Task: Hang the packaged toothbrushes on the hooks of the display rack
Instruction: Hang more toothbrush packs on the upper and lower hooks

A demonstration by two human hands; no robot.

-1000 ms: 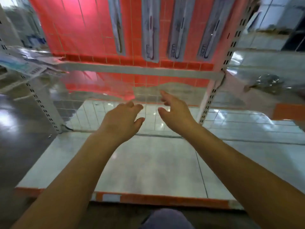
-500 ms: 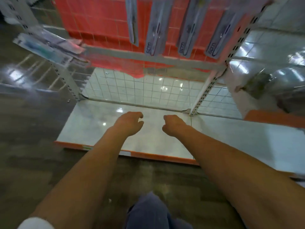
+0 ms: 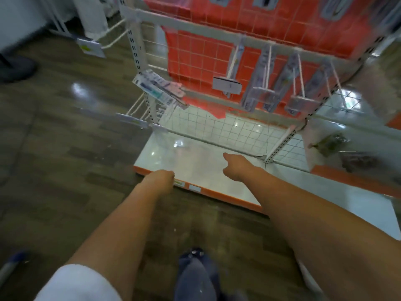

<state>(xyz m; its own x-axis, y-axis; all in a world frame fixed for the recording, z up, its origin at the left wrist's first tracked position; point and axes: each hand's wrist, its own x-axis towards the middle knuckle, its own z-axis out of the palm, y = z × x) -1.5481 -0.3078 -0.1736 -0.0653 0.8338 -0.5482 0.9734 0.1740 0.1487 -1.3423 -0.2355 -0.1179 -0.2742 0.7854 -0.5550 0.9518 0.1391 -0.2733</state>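
Dark wood-look floor (image 3: 65, 170) surrounds a display rack (image 3: 138, 61) with an orange grid back; packaged toothbrushes (image 3: 258, 88) hang on its front hooks (image 3: 269, 61), with more packs (image 3: 158, 88) on a hook at its left post. Below, over the white base shelf (image 3: 206, 168), the left hand (image 3: 161, 178) holds nothing, fingers curled under. Right hand (image 3: 237, 168) is empty too, one finger extended, the rest folded.
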